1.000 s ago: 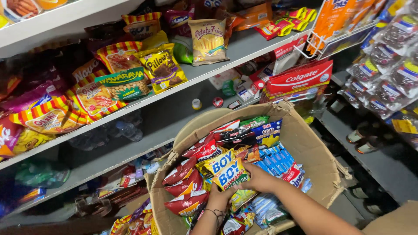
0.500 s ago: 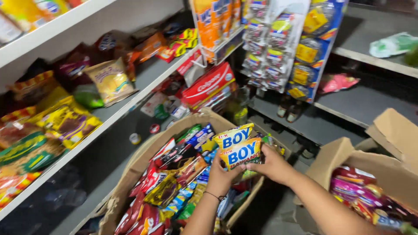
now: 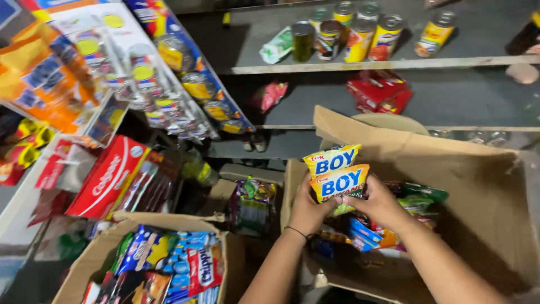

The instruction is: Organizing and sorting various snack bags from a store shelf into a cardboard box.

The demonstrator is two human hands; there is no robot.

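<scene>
Where both hands meet over it, the large cardboard box (image 3: 478, 186) stands open, its back flap tilted up behind the hands and its brown wall running off to the right of the right hand.

Item: second cardboard box (image 3: 84, 264), below and well to the left of the left hand; packed with blue, red and dark snack packets.

Item: shelves (image 3: 360, 65), above and beyond the hands; a row of upright tins (image 3: 360, 39) on the upper board, red packets (image 3: 379, 93) on the one below.

Item: red carton (image 3: 107, 177), lying tilted, far to the left of the left hand, under hanging strips of sachets (image 3: 169, 95).

Item: snack packets (image 3: 336, 174), two, stacked one behind the other and held upright between the hands, just above the loose packets (image 3: 394, 225) in the large box. Flat pouches, yellow and orange with a blue band and white lettering; faces toward the camera, top edges tilted slightly up to the right. Long axis runs side to side, from one hand to the other.

Item: left hand (image 3: 306, 211), fingers curled shut on the left edge of the pouches; dark band at the wrist.

Item: right hand (image 3: 382, 205), closed on the right edge, thumb across the front of the lower pouch.
</scene>
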